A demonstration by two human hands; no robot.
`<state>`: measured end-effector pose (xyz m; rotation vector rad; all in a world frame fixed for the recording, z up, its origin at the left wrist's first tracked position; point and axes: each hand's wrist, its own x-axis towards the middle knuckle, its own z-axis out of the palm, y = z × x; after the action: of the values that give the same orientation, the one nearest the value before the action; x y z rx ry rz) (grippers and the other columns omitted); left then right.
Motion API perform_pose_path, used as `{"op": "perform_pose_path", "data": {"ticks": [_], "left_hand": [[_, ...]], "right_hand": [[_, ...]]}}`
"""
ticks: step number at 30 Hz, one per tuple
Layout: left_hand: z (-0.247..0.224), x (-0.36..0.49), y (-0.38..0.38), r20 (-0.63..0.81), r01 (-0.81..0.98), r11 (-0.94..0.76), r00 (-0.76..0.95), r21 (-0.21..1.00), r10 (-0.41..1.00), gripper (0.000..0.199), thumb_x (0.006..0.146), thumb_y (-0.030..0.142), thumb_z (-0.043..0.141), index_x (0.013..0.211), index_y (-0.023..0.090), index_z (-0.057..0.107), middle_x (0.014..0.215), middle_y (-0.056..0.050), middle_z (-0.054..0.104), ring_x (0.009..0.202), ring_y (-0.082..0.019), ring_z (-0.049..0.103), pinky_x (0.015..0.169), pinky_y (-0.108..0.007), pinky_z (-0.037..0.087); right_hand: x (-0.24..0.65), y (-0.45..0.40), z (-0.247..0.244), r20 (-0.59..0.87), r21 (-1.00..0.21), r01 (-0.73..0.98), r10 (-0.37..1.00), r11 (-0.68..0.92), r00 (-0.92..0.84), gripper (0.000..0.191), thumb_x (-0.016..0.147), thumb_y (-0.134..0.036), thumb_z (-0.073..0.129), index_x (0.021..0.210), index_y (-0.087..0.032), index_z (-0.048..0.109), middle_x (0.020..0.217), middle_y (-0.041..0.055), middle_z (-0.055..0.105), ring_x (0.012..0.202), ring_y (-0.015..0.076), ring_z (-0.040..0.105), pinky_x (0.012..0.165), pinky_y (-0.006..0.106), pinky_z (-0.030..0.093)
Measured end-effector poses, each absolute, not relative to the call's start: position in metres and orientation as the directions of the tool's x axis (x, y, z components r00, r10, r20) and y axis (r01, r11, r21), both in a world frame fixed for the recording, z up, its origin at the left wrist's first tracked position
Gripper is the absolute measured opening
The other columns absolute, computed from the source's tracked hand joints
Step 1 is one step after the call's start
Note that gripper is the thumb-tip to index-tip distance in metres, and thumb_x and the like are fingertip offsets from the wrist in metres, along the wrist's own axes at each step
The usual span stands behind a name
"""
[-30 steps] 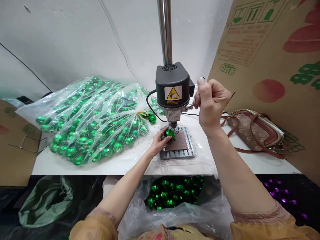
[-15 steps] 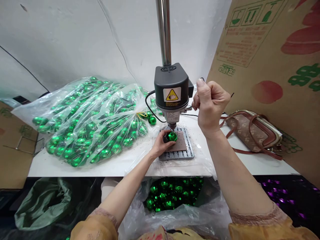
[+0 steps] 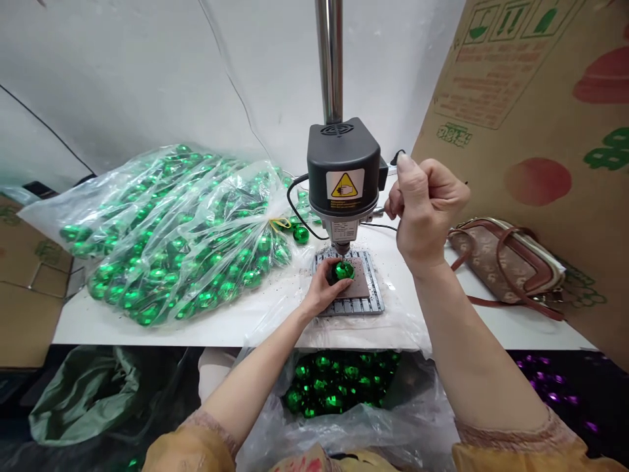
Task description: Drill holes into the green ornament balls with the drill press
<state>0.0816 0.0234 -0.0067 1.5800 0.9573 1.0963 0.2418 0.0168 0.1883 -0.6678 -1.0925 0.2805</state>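
Observation:
Under the chuck of a small black drill press (image 3: 344,164), my left hand (image 3: 324,286) grips a shiny green faceted ball (image 3: 344,269) between thumb and fingers. The ball sits over a brownish square pad (image 3: 361,282) on the slotted grey base plate (image 3: 376,301). My right hand (image 3: 426,210) is closed in a fist at the machine's right side, around its feed lever (image 3: 377,213); the grip end is mostly hidden by the fingers. Whether the bit touches the ball I cannot tell. Dark shavings lie around the base.
A tied clear bag of green balls (image 3: 187,242) fills the table's left. One loose green ball (image 3: 301,234) lies beside it. Below the front edge hangs an open bag of green balls (image 3: 339,387). A brown handbag (image 3: 506,262) and a large carton (image 3: 531,131) stand right.
The view has shifted slightly, so the drill press appears a little further right. Both hands keep their grips, the left on the ball and the right on the lever.

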Motion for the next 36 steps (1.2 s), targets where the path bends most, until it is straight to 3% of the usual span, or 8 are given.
{"op": "perform_pose_path", "data": {"ticks": [9, 16, 21, 26, 36], "left_hand": [[-0.009, 0.081, 0.024, 0.234, 0.072, -0.267, 0.302, 0.961, 0.924, 0.057, 0.076, 0.043, 0.078, 0.121, 0.02, 0.053, 0.116, -0.008, 0.061, 0.106, -0.023, 0.061, 0.096, -0.038, 0.048], [-0.013, 0.079, 0.025, 0.236, 0.098, -0.276, 0.3, 0.956, 0.924, 0.057, 0.075, 0.043, 0.079, 0.123, 0.022, 0.055, 0.12, -0.009, 0.058, 0.114, -0.025, 0.057, 0.101, -0.039, 0.045], [-0.016, 0.078, 0.027, 0.238, 0.132, -0.284, 0.286, 0.95, 0.928, 0.059, 0.073, 0.043, 0.081, 0.122, 0.022, 0.056, 0.126, -0.009, 0.056, 0.118, -0.027, 0.055, 0.104, -0.041, 0.042], [-0.019, 0.078, 0.027, 0.236, 0.135, -0.284, 0.291, 0.949, 0.927, 0.058, 0.075, 0.044, 0.08, 0.123, 0.023, 0.056, 0.13, -0.01, 0.054, 0.122, -0.028, 0.053, 0.107, -0.043, 0.04], [-0.021, 0.078, 0.028, 0.236, 0.098, -0.275, 0.292, 0.956, 0.927, 0.058, 0.073, 0.043, 0.081, 0.123, 0.024, 0.056, 0.13, -0.009, 0.055, 0.121, -0.029, 0.054, 0.107, -0.044, 0.041]], "right_hand": [[0.234, 0.003, 0.164, 0.763, -0.541, 0.152, 0.407, 0.827, 0.503, 0.051, 0.087, -0.032, 0.059, 0.049, -0.017, 0.028, 0.047, -0.0065, 0.024, 0.041, 0.0039, 0.032, 0.045, 0.027, 0.023], [0.235, 0.007, 0.151, 0.818, -0.43, 0.208, 0.282, 0.878, 0.502, 0.05, 0.086, -0.029, 0.058, 0.054, -0.019, 0.02, 0.046, -0.0062, 0.022, 0.039, 0.0044, 0.025, 0.042, 0.028, 0.022], [0.236, 0.007, 0.141, 0.832, -0.413, 0.243, 0.255, 0.878, 0.493, 0.048, 0.085, -0.028, 0.056, 0.055, -0.019, 0.019, 0.044, -0.0064, 0.025, 0.039, 0.0037, 0.026, 0.04, 0.027, 0.024], [0.236, 0.011, 0.132, 0.863, -0.296, 0.254, 0.145, 0.921, 0.484, 0.049, 0.082, -0.021, 0.057, 0.055, -0.018, 0.016, 0.044, -0.0064, 0.026, 0.037, 0.0037, 0.027, 0.037, 0.025, 0.023], [0.242, 0.012, 0.118, 0.902, -0.243, 0.263, 0.118, 0.934, 0.415, 0.044, 0.079, -0.018, 0.055, 0.055, -0.019, 0.018, 0.044, -0.0066, 0.025, 0.037, 0.0056, 0.032, 0.038, 0.027, 0.031]]}}
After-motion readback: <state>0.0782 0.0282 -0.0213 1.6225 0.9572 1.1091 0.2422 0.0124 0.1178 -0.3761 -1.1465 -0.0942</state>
